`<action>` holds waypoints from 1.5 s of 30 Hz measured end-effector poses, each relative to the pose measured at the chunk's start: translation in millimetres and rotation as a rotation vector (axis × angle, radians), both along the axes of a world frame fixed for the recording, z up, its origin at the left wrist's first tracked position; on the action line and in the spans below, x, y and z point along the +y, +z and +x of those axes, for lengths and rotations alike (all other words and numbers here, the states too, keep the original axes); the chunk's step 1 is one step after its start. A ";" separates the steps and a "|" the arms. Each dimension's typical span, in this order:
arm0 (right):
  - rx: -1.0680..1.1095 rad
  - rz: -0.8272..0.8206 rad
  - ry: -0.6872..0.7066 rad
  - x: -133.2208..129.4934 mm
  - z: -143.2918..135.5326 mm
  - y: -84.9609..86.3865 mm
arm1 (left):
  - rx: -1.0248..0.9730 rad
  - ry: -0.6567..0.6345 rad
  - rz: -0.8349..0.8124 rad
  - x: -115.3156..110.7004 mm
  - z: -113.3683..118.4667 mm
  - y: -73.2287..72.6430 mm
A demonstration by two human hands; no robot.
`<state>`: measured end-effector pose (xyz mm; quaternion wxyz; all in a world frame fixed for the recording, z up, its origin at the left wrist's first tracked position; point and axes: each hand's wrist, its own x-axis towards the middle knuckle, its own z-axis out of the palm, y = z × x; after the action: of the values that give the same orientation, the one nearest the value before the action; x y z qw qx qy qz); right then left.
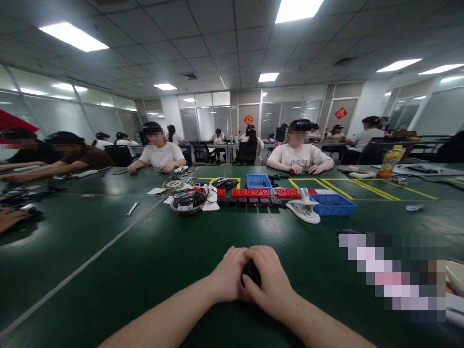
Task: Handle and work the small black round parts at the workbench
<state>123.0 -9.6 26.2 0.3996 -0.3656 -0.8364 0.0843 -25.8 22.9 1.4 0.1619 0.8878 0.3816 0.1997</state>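
At the near edge of a long green worktop (145, 261), two bare hands close together around a small black object (252, 273), as seen from where we stand. Taking hold is done, by the look of it; letting go is not yet done. How much handling remains is hard to judge, since the hands cover most of the object, and whether it touches the worktop cannot be told.

The right hand (272, 274) bends over it, fingers (264, 252) curled across the top and thumb (251, 287) pressed along the near side, leaving only a narrow gap filled by the object. The left hand (230, 274) cups the opposite side; its fingertips disappear behind the right, so how tightly they close cannot be told.

Farther across, well apart from the hands, stand a white clamp (304, 209), a blue bin (335, 205) beside it, a row of red blocks (251, 193) and a bowl of cables (185, 209). A person in a white shirt (300, 155) sits opposite.
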 end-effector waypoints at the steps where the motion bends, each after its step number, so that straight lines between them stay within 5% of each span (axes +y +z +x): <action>1: -0.018 -0.019 -0.069 1.6 0.0 -1.4 | -0.005 0.029 -0.011 -1.7 1.3 1.7; 7: -0.157 -0.176 -0.277 9.1 -2.6 -8.9 | 0.009 0.194 0.033 -11.3 10.6 7.6; 18: -0.218 -0.201 -0.315 11.2 -2.9 -10.7 | 0.013 0.145 -0.022 -6.6 8.3 9.2; 26: -0.247 -0.171 -0.013 9.1 2.0 0.8 | 0.012 -0.001 -0.099 6.3 -3.6 6.3; 34: -0.042 0.012 0.285 -2.1 -1.1 -1.5 | 0.021 -0.085 -0.012 11.1 -4.1 -5.0; 39: 0.010 0.055 0.202 -3.3 2.6 3.9 | 0.009 -0.075 0.018 6.0 -3.6 -2.9; 45: -0.069 -0.021 -0.145 4.1 0.4 -3.6 | 0.020 0.071 0.014 -2.1 1.4 1.7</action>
<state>123.4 -5.6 22.6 0.3716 -0.4322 -0.8201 0.0513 -24.4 20.7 3.1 0.1449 0.8768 0.4130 0.1990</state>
